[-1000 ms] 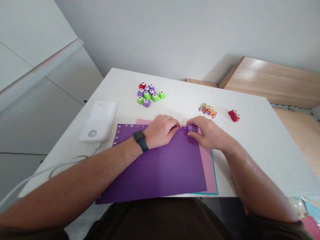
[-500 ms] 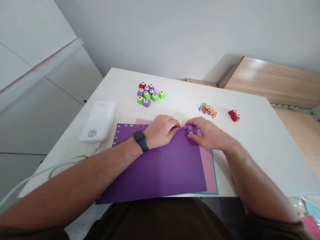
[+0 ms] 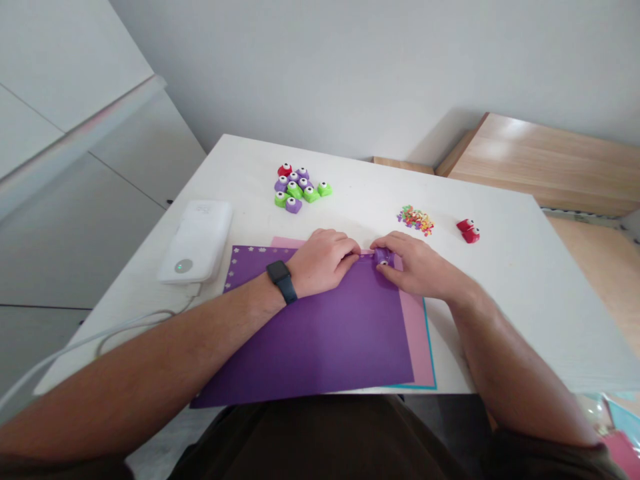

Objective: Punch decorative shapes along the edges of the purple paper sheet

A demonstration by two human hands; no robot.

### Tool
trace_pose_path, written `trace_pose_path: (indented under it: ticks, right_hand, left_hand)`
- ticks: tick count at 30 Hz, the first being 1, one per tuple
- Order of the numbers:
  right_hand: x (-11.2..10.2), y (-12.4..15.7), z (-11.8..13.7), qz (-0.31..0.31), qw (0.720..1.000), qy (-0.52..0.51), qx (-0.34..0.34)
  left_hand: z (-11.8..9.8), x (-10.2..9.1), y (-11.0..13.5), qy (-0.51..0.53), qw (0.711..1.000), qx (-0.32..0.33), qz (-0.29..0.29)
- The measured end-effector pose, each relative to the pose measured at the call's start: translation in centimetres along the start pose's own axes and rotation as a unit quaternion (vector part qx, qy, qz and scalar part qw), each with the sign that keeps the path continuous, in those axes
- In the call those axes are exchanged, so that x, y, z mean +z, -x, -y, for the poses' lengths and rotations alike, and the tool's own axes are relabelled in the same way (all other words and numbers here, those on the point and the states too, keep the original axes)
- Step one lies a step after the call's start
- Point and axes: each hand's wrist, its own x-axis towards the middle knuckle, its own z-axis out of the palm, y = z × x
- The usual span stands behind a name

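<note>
A purple sheet of paper (image 3: pixel 320 340) lies on the white table, with small punched shapes along its top and left edges. My left hand (image 3: pixel 327 260) pinches the sheet's top edge, right of the middle. Beside it, my right hand (image 3: pixel 407 263) grips a purple craft punch (image 3: pixel 383 257) between thumb and fingers at the sheet's upper right edge. Part of the punch is hidden by the fingers. Under the purple sheet show a pink sheet (image 3: pixel 416 347) and a thin blue border (image 3: pixel 431 353).
Several red, purple and green punches (image 3: pixel 294 190) cluster at the back. Coloured paper bits (image 3: pixel 416 220) lie in a pile, and two red punches (image 3: pixel 469 231) sit to its right. At left is a white power bank (image 3: pixel 197 240) with a white cable (image 3: pixel 120 328).
The purple punch has turned slightly in my right hand, its knob now lower by the thumb. My left hand stays in place on the paper's edge.
</note>
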Motion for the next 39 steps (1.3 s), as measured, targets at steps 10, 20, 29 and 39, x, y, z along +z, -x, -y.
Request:
trace_pose_path:
  ticks: [10,20,29,39]
  right_hand:
    - [0.18,-0.04,-0.24,-0.009,1.000,0.012,-0.003]
    - [0.42,0.05,-0.38,-0.053,0.998,0.023,0.000]
    - [-0.02,-0.03,-0.64,-0.073,0.997,0.032,0.001]
    - [-0.17,0.08,-0.60,-0.065,0.997,0.035,0.019]
  left_hand:
    - [-0.03,0.13,0.08,-0.008,1.000,-0.001,0.000]
    - [0.07,0.16,0.18,-0.019,1.000,0.002,0.004]
    - [0.07,0.20,0.21,-0.016,1.000,0.002,0.007]
    - [0.06,0.13,0.23,-0.019,1.000,0.001,0.011]
